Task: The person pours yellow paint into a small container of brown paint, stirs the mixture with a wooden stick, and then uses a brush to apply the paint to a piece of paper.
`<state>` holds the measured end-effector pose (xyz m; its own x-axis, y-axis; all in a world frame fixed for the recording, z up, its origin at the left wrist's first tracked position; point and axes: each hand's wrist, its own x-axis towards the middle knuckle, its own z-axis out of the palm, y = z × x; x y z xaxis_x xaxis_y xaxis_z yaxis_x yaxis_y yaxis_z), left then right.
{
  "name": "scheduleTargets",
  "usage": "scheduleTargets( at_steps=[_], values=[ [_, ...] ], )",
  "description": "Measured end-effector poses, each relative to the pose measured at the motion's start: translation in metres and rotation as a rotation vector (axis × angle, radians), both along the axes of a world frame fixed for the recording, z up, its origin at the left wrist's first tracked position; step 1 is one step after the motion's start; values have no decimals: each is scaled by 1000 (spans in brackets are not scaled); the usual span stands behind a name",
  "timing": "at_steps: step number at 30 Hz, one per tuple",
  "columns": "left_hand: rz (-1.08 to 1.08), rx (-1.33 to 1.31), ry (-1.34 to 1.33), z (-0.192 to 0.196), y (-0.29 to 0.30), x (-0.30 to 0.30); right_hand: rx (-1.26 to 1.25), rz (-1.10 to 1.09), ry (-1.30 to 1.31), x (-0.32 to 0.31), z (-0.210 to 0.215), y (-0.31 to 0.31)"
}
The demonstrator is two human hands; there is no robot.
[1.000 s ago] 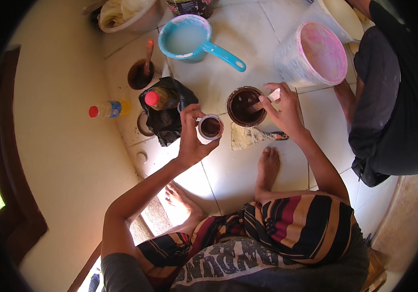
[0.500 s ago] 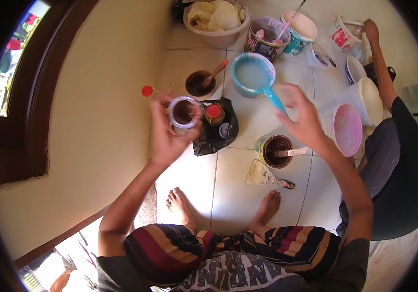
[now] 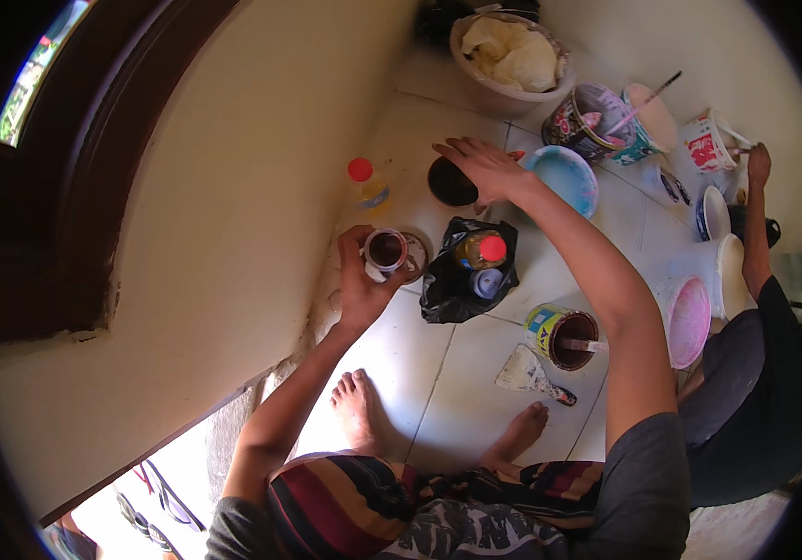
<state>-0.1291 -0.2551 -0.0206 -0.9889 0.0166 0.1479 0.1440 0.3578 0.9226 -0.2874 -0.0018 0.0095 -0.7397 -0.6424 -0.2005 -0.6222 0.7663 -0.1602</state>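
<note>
Clearly the small cup in the left hand is light and stiff but holds dark liquid (likely paint), so it wants a level grip round the wall; the fingers are curled shut around it, above the floor tiles. The right hand, fingers spread open, rests over the dark bowl beside the blue scoop.

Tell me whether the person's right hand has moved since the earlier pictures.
Yes. The right hand left the brown-paint tin with the stick and now reaches farther out, over the dark round bowl near the wall.
</note>
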Motion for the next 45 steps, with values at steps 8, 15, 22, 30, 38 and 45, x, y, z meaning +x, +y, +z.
scheduleTargets(
  at_steps=[8, 15, 22, 30, 38, 45],
  values=[
    [-3, 17, -18, -14, 2, -11, -80, -60, -134, -2, -21, -8],
    [-68, 66, 15, -19, 9, -24, -138, -19, -14, 7, 27, -9],
    [-111, -25, 69, 7, 19, -38, 23, 113, 152, 24, 110, -19],
    [-162, 63, 58, 29, 45, -48, 135, 200, 385, 39, 155, -20],
    [-152, 134, 97, 40, 53, -53, 86, 207, 436, 45, 163, -17],
    [-151, 111, 92, 39, 51, -53, 81, 232, 490, 48, 165, -19]
  ],
)
